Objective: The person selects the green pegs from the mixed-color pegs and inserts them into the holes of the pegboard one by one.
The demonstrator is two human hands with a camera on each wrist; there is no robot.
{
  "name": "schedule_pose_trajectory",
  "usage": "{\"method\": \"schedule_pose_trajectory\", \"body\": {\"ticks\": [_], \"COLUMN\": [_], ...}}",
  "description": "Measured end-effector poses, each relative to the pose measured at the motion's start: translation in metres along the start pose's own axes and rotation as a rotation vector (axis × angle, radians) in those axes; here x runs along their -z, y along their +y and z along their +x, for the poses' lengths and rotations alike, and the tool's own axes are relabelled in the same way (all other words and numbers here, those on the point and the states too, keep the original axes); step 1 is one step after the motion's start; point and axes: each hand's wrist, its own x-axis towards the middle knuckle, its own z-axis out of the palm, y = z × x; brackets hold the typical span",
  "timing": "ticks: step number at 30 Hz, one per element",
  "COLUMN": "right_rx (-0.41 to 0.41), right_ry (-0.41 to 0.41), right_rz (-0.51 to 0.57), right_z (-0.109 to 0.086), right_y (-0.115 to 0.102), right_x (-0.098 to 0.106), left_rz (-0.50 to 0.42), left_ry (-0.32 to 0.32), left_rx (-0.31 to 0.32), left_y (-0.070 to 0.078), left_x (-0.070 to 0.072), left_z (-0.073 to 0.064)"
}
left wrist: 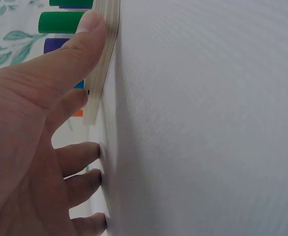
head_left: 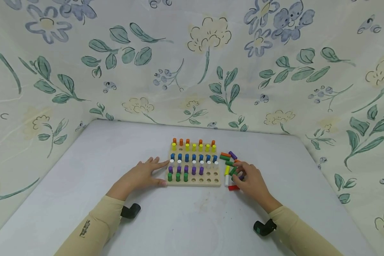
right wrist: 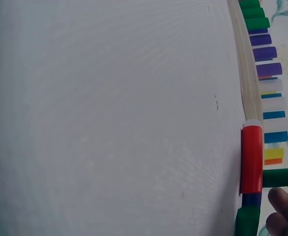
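A wooden pegboard (head_left: 198, 184) bears rows of orange, yellow, blue, white, purple and green pegs. Three green pegs (head_left: 177, 177) stand in its front row, with bare holes to their right. My left hand (head_left: 144, 174) lies at the board's left side, fingers spread. In the left wrist view its thumb (left wrist: 89, 29) presses the board's edge beside a green peg (left wrist: 60, 22). Right of the board, my right hand (head_left: 251, 181) pinches a green peg (right wrist: 278, 178), raised above the red peg (right wrist: 251, 160) in the right wrist view; its fingertips are partly cut off there.
Loose pegs lie around my right hand: a yellow peg (head_left: 227, 170), a white peg (head_left: 227, 180), a purple peg (head_left: 233, 155), an orange peg (head_left: 225, 154) and several green ones. The white table (head_left: 192, 220) meets a flowered cloth (head_left: 179, 71) behind and at the sides.
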Motion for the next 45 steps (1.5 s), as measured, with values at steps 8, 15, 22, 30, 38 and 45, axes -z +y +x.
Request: {"method": "schedule_pose_trajectory", "body": {"ticks": [8,15,22,30,38,45], "right_rx": [0.043,0.063,0.057,0.095,0.112,0.160], "right_ry": [-0.022,-0.019,-0.006,0.025,0.053,0.062], "right_rz": [0.006,0.003,0.000,0.007,0.011,0.024], "right_z": [-0.0002,-0.0007,0.0002,0.0005,-0.0005,0.0001], "right_y": [-0.0011,-0.0019,-0.0002,0.0018,-0.0009,-0.0028], "right_x": [0.0005,0.0012,0.0004,0.0003,-0.0008,-0.0032], "left_rz": [0.005,0.004,-0.003,-0.003,-0.003,0.004], "left_ry": [0.001,0.000,-0.001,-0.004,-0.002,-0.002], "left_rx": [0.001,0.006,0.007,0.007,0.012,0.013], "left_y": [-0.0005,0.0000,-0.0015,-0.0010,-0.0015,-0.0024], "left_x": [-0.0001,0.0006,0.0002,0.0000,-0.0011,-0.0017], "left_z": [0.0003,-0.0002,0.0005,0.0002,0.0008,0.0023]}}
